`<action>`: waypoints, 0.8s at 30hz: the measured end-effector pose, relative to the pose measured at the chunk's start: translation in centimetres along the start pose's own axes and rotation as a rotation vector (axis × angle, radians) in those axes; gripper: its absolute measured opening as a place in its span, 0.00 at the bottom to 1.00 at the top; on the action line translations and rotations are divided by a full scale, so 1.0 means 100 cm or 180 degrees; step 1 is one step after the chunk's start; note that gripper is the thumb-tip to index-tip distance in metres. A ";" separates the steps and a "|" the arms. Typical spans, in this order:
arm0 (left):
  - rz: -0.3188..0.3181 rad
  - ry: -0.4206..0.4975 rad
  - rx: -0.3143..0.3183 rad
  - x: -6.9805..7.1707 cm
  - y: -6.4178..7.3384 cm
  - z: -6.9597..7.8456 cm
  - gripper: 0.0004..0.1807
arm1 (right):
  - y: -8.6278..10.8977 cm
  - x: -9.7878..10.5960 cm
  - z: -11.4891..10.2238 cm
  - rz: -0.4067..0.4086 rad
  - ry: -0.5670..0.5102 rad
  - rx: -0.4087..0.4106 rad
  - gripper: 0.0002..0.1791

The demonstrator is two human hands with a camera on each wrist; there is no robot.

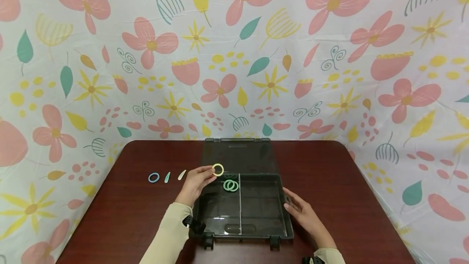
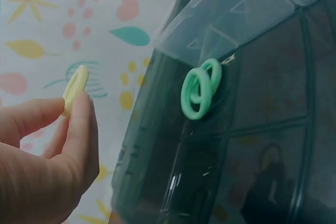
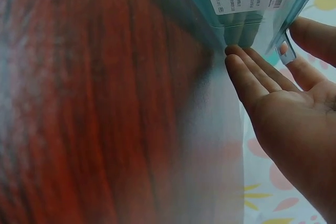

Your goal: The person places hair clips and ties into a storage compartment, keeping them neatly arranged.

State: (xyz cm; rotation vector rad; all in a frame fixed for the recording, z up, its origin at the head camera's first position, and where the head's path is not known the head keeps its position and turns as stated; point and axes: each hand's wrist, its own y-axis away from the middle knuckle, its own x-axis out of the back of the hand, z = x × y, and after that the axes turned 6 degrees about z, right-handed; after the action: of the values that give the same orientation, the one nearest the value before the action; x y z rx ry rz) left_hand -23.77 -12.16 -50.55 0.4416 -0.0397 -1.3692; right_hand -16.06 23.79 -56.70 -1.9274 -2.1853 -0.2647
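My left hand [image 1: 198, 180] pinches a pale yellow hair tie [image 1: 218, 170] between thumb and fingers, above the upper left of an open plastic box [image 1: 286, 203]. The left wrist view shows that hair tie [image 2: 76, 90] nearly edge-on. Inside the box's left compartment, two mint green hair ties [image 1: 231, 185] overlap. The right hand [image 1: 304, 215] lies along the box's right wall with fairly straight fingers. From the right wrist view, its fingertips [image 3: 233, 56] touch the box's lower side and the thumb is by the rim.
Left of the box, a blue hair tie [image 1: 154, 177], a green hair clip [image 1: 167, 177] and a cream hair clip [image 1: 181, 174] lie on the brown table [image 1: 121, 211]. The box lid [image 1: 238, 156] is folded back. A divider [image 1: 239, 207] splits the box. Behind hangs a floral cloth [image 1: 234, 60].
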 end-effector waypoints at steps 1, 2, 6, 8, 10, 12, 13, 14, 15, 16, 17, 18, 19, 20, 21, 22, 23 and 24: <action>-0.0010 0.0000 0.0004 -0.002 0.000 -0.002 0.18 | 0.000 0.000 0.000 -0.0001 0.0013 0.0005 0.31; -0.0015 -0.0016 0.0016 -0.004 -0.001 -0.004 0.18 | 0.000 0.000 0.000 -0.0001 0.0021 0.0010 0.31; -0.0058 -0.0097 0.0028 -0.009 -0.002 -0.012 0.18 | 0.000 0.000 0.001 0.0013 0.0051 0.0021 0.31; -0.0082 -0.0133 0.0052 -0.011 -0.002 -0.016 0.17 | 0.000 0.000 0.001 0.0016 0.0050 0.0020 0.31; -0.0114 -0.0170 0.0068 -0.012 -0.004 -0.021 0.17 | 0.000 0.000 0.001 0.0018 0.0050 0.0016 0.31; -0.0121 -0.0248 0.0092 -0.013 -0.005 -0.025 0.17 | 0.001 0.000 0.001 0.0025 0.0054 0.0008 0.31; -0.0120 -0.0295 0.0098 -0.013 -0.005 -0.026 0.17 | 0.001 0.000 0.001 0.0026 0.0070 0.0007 0.31; -0.0119 -0.0330 0.0109 -0.014 -0.005 -0.028 0.17 | 0.001 0.000 0.001 0.0035 0.0077 0.0003 0.31; -0.0124 -0.0361 0.0114 -0.014 -0.006 -0.029 0.17 | 0.001 0.000 0.001 0.0041 0.0087 -0.0004 0.31; -0.0117 -0.0391 0.0131 -0.015 -0.006 -0.030 0.17 | 0.001 0.000 0.001 0.0050 0.0093 -0.0011 0.31; -0.0109 -0.0417 0.0149 -0.015 -0.007 -0.031 0.17 | 0.001 0.000 0.001 0.0051 0.0094 -0.0024 0.31; -0.0103 -0.0434 0.0167 -0.015 -0.007 -0.032 0.17 | 0.000 0.000 0.001 0.0057 0.0094 -0.0031 0.31; -0.0095 -0.0443 0.0180 -0.016 -0.008 -0.033 0.17 | 0.000 0.000 0.001 0.0053 0.0089 -0.0047 0.31; -0.0088 -0.0451 0.0200 -0.016 -0.009 -0.033 0.17 | 0.000 0.000 0.001 0.0047 0.0079 -0.0064 0.31; -0.0074 -0.0472 0.0214 -0.017 -0.010 -0.034 0.16 | 0.000 0.000 0.001 0.0040 0.0069 -0.0073 0.31; -0.0052 -0.0507 0.0232 -0.017 -0.010 -0.034 0.16 | 0.000 0.000 0.001 0.0041 0.0066 -0.0079 0.31; -0.0043 -0.0523 0.0232 -0.017 -0.011 -0.035 0.15 | -0.001 0.000 0.000 0.0041 0.0065 -0.0084 0.31; -0.0038 -0.0530 0.0239 -0.018 -0.012 -0.035 0.15 | -0.001 0.000 0.000 0.0043 0.0066 -0.0081 0.31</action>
State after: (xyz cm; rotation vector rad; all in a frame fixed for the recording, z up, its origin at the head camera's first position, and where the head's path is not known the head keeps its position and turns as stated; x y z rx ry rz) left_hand -24.26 -9.63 -53.74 0.3902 -0.2263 -1.4169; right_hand -16.13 23.73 -56.71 -1.9431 -2.1655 -0.3101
